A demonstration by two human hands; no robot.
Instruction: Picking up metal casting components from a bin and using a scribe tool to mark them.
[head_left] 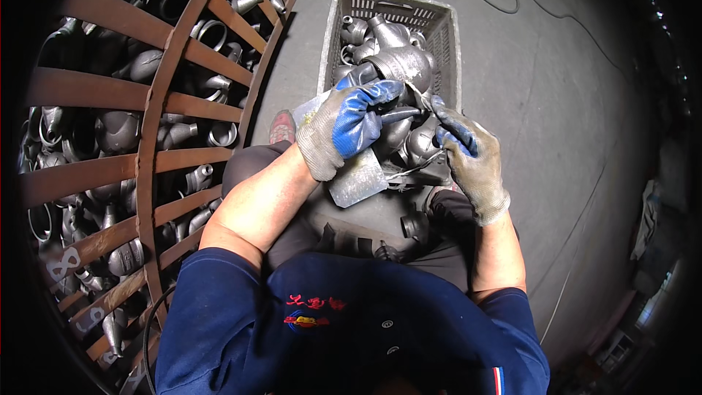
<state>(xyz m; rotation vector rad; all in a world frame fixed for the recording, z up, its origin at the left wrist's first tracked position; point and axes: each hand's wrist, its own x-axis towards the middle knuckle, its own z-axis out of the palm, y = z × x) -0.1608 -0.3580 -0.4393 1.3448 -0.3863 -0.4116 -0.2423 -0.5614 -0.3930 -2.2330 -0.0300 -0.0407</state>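
Observation:
My left hand (349, 126), in a grey glove with a blue coated palm, is closed around a dark grey metal part. A tapered end (400, 114) of this metal part sticks out to the right of the fist. My right hand (469, 153), in a matching glove, is closed with its fingertips pinched near a thin pale strip (418, 95) between the hands. What it grips is too small to make out. Just beyond my hands, a large round metal casting (404, 66) with a ridged collar rests among other castings in a grey plastic crate (455, 36).
A flat pale metal plate (358, 180) slants under my left wrist at the crate's near left corner. On the left stands a brown slatted metal rack (155, 139) full of castings (118, 130). A black cable (585, 29) runs over the grey floor (552, 113) at the upper right.

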